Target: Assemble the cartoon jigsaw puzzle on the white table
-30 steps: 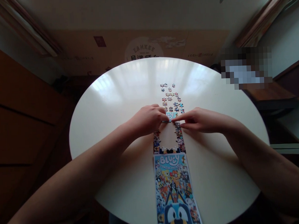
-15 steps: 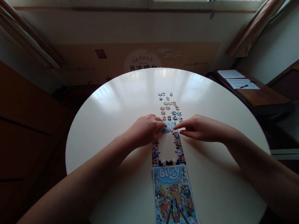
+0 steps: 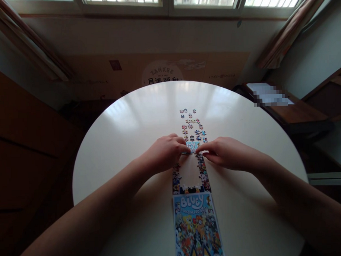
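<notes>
A partly assembled jigsaw puzzle (image 3: 205, 179) lies flat on the table, a frame of joined pieces around a bare middle. Its pale blue top section (image 3: 192, 145) is between my hands. My left hand (image 3: 171, 152) has its fingers bent together, fingertips pressed on the left part of that section; its thumb is mostly hidden. On the right side, my right hand (image 3: 220, 152) touches the lower edge with a stretched index finger, the thumb held apart below it. Beyond my fingers lie several loose puzzle pieces (image 3: 190, 126). The Bluey picture sheet (image 3: 196, 224) lies just below the puzzle.
All this is on a round white table (image 3: 112, 145). A brown side desk (image 3: 304, 110) with papers (image 3: 266, 93) stands to the right. Behind the table are a printed cardboard panel (image 3: 93, 73), curtains (image 3: 39, 46) and windows (image 3: 205, 0).
My fingertips have slid slightly toward me, from the middle of the blue top section to its lower edge. The whole view has tilted up a little. The loose pieces look unmoved.
</notes>
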The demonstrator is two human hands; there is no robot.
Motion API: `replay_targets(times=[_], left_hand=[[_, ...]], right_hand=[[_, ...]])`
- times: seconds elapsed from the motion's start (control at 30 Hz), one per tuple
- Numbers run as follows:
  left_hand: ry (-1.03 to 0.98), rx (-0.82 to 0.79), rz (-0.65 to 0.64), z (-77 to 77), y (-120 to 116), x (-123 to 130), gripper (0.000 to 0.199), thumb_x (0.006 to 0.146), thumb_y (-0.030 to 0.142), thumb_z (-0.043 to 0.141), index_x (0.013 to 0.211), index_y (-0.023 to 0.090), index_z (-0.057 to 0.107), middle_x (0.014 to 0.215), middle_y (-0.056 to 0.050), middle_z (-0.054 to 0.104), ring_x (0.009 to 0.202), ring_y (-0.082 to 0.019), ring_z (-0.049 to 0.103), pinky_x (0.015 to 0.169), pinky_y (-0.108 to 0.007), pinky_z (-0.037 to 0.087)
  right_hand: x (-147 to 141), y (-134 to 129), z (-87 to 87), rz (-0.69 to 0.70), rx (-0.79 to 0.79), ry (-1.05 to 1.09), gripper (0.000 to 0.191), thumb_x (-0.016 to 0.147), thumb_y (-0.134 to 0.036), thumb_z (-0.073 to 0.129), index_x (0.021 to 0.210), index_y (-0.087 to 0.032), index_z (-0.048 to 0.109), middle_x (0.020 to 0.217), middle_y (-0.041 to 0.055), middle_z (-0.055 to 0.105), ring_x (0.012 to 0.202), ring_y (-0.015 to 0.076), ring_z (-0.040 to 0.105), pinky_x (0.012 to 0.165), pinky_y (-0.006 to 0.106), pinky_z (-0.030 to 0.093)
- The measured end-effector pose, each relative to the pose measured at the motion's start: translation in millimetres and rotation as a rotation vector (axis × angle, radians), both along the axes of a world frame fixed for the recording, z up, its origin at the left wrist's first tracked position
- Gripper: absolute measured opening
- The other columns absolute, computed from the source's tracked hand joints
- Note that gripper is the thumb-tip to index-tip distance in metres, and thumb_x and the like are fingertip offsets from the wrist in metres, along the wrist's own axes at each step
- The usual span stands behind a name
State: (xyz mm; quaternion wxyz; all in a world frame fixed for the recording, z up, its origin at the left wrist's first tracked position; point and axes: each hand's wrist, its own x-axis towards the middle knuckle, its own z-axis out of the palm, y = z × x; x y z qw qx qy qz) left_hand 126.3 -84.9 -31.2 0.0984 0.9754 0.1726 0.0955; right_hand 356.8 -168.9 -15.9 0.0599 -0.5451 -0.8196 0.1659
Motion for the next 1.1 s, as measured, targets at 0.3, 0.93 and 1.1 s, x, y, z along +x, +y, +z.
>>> replay_targets(times=[0.3, 0.93, 1.1], left_hand=[[0.117, 0.125, -0.005, 1.6, -4, 0, 0.049, 0.089, 0.009, 0.053, 0.127, 0.036, 0.068, 0.110, -0.006, 0.069, 0.097, -0.022, 0.060, 0.081, -0.034, 0.050], [0.031, -0.007, -0.002, 9.8, -9, -3, 0.028, 0.092, 0.018, 0.054, 0.105, 0.028, 0.077, 0.105, -0.006, 0.073, 0.099, -0.022, 0.065, 0.086, -0.036, 0.053], [0.018, -0.021, -0.017, 10.0, -7, -5, 0.028, 0.090, 0.016, 0.055, 0.104, 0.027, 0.077, 0.105, -0.006, 0.073, 0.100, -0.021, 0.065, 0.086, -0.035, 0.054]], right_hand=[[5, 4, 7.5, 0.017, -0.148, 0.099, 0.038, 0.091, -0.021, 0.052, 0.121, -0.033, 0.074, 0.107, 0.0016, 0.078, 0.089, 0.0199, 0.071, 0.076, 0.029, 0.048], [34, 19, -1.2, -0.301, 0.025, 0.136, 0.029, 0.092, -0.032, 0.055, 0.109, -0.026, 0.077, 0.092, 0.0052, 0.078, 0.075, 0.0186, 0.069, 0.067, 0.032, 0.050], [36, 29, -17.3, -0.337, 0.117, 0.147, 0.034, 0.092, -0.025, 0.051, 0.116, -0.028, 0.075, 0.114, 0.0047, 0.076, 0.094, 0.0223, 0.070, 0.082, 0.037, 0.054]])
